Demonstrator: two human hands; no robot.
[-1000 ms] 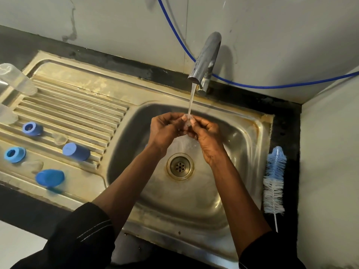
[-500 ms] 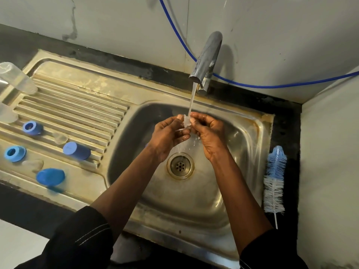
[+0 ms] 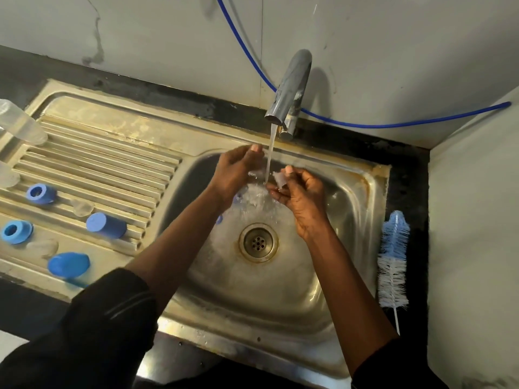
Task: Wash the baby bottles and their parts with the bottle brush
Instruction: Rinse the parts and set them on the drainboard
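Observation:
Under the running tap [image 3: 290, 88] my right hand [image 3: 302, 196] pinches a small clear bottle part [image 3: 280, 178] between thumb and fingers, right beside the water stream. My left hand [image 3: 237, 171] hovers just left of the stream with its fingers loosely spread, holding nothing that I can see. The blue-and-white bottle brush [image 3: 393, 259] lies on the counter right of the sink [image 3: 373, 192], untouched. On the drainboard lie two blue rings [image 3: 40, 193] [image 3: 15, 231], two blue caps [image 3: 105, 225] [image 3: 68, 264] and clear teats [image 3: 81, 206]. Two clear bottles [image 3: 19, 127] show at the far left edge.
Water splashes in the basin above the drain [image 3: 258, 242]. Small blue patches [image 3: 219, 219] peek out beside my left forearm; what they are I cannot tell. A blue hose [image 3: 365, 125] runs along the back wall. A white wall closes the right side.
My hands have parted: both pinched the clear part under the stream before, now only the right holds it. The left has drawn away to the left.

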